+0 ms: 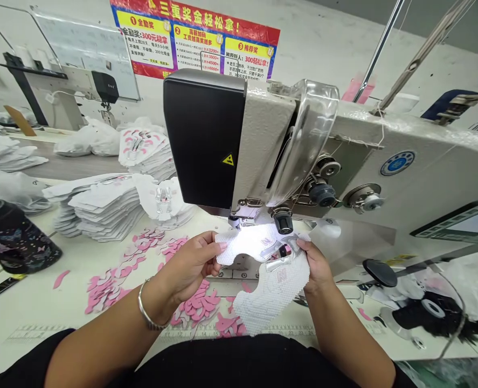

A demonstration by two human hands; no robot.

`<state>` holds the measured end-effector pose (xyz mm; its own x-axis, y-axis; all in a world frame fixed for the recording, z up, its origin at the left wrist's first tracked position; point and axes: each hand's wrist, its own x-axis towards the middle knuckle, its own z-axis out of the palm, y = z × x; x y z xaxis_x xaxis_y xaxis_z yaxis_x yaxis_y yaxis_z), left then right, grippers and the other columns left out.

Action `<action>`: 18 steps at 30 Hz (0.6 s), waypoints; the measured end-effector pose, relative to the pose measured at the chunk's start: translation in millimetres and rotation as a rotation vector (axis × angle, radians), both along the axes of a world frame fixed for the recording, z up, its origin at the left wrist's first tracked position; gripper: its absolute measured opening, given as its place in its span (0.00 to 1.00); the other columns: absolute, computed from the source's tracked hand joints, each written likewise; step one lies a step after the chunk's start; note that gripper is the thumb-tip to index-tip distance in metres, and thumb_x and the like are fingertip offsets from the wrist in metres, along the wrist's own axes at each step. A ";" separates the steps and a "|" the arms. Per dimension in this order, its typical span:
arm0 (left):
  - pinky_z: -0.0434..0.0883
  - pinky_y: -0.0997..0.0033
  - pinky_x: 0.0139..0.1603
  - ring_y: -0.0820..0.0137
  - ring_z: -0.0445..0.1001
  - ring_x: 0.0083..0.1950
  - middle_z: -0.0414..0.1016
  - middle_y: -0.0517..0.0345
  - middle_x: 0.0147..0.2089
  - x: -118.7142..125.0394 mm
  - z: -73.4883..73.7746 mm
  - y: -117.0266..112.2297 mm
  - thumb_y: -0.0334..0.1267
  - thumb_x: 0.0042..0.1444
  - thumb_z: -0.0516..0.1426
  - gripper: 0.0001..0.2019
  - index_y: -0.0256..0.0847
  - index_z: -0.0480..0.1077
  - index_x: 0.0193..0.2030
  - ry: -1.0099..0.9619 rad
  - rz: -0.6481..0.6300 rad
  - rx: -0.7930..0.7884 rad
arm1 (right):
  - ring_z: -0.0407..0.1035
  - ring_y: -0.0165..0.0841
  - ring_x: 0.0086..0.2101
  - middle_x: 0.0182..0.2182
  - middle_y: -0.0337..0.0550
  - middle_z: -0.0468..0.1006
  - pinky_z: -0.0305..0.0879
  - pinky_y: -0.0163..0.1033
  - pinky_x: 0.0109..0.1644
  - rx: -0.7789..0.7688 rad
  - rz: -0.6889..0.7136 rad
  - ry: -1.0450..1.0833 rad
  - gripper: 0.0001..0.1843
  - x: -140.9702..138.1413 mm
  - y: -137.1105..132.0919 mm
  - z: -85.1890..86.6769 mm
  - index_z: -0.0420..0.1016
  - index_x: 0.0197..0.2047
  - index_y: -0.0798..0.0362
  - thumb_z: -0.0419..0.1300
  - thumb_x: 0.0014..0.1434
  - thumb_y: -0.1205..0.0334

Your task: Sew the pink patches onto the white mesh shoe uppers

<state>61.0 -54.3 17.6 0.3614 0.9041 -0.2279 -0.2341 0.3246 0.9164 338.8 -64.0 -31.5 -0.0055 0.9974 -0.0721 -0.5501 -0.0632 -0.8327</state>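
Observation:
Both my hands hold a white mesh shoe upper [269,285] with silver and pink overlays stitched on its middle. My left hand [192,264] pinches its left edge between thumb and fingers. My right hand [315,264] grips its right side. The upper's far edge lies just under the presser foot [239,221] of a cream and black industrial sewing machine [239,145]. The needle itself is hidden behind the machine parts and the fabric. Loose pink cut pieces [196,307] lie on the table below my left wrist, which wears a silver bangle [147,312].
Stacks of white upper pieces [105,210] stand left of the machine, with more behind. A dark patterned bag [14,237] sits at the left edge. A ruler strip [239,335] runs along the table's near edge. Another sewing machine [73,86] stands at the back left.

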 end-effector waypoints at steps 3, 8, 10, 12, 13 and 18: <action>0.66 0.82 0.24 0.80 0.65 0.25 0.68 0.62 0.32 5.4 -2.1 5.0 0.40 0.55 0.66 0.11 0.39 0.70 0.38 -0.027 0.023 0.008 | 0.76 0.41 0.28 0.24 0.39 0.77 0.76 0.52 0.39 -0.025 -0.016 0.022 0.10 1.9 10.2 -3.5 0.75 0.30 0.51 0.64 0.53 0.54; 0.68 0.80 0.28 0.80 0.66 0.26 0.69 0.63 0.34 9.1 -8.8 11.2 0.40 0.55 0.66 0.11 0.41 0.70 0.38 -0.073 0.020 0.032 | 0.76 0.39 0.29 0.25 0.36 0.78 0.77 0.50 0.40 -0.037 -0.094 0.041 0.11 2.1 24.1 -13.9 0.74 0.34 0.50 0.69 0.50 0.57; 0.68 0.79 0.29 0.78 0.67 0.27 0.68 0.63 0.31 3.9 -12.2 12.3 0.42 0.56 0.66 0.11 0.42 0.69 0.38 -0.064 0.009 0.049 | 0.77 0.39 0.32 0.29 0.37 0.81 0.77 0.49 0.41 -0.036 -0.130 0.042 0.13 4.8 25.7 -19.2 0.74 0.38 0.50 0.69 0.50 0.56; 0.68 0.77 0.31 0.75 0.68 0.29 0.70 0.62 0.30 -6.6 -17.3 12.6 0.44 0.57 0.64 0.10 0.42 0.69 0.37 -0.021 0.015 0.110 | 0.77 0.37 0.32 0.32 0.38 0.82 0.76 0.45 0.38 -0.036 -0.167 0.037 0.15 10.4 24.2 -25.3 0.74 0.40 0.49 0.68 0.52 0.53; 0.68 0.75 0.32 0.74 0.68 0.29 0.70 0.62 0.30 -13.6 -21.0 12.1 0.45 0.58 0.63 0.10 0.43 0.69 0.37 0.034 0.041 0.161 | 0.76 0.36 0.31 0.31 0.37 0.81 0.76 0.42 0.34 -0.039 -0.181 0.033 0.15 14.1 22.3 -28.6 0.74 0.40 0.49 0.67 0.53 0.52; 0.65 0.68 0.33 0.66 0.70 0.34 0.73 0.59 0.33 -48.9 -53.2 0.1 0.47 0.58 0.60 0.10 0.44 0.73 0.37 0.771 0.097 0.397 | 0.59 0.24 0.14 0.18 0.29 0.71 0.58 0.29 0.17 -0.079 -0.181 0.009 0.14 28.0 4.4 -46.2 0.70 0.34 0.49 0.64 0.56 0.48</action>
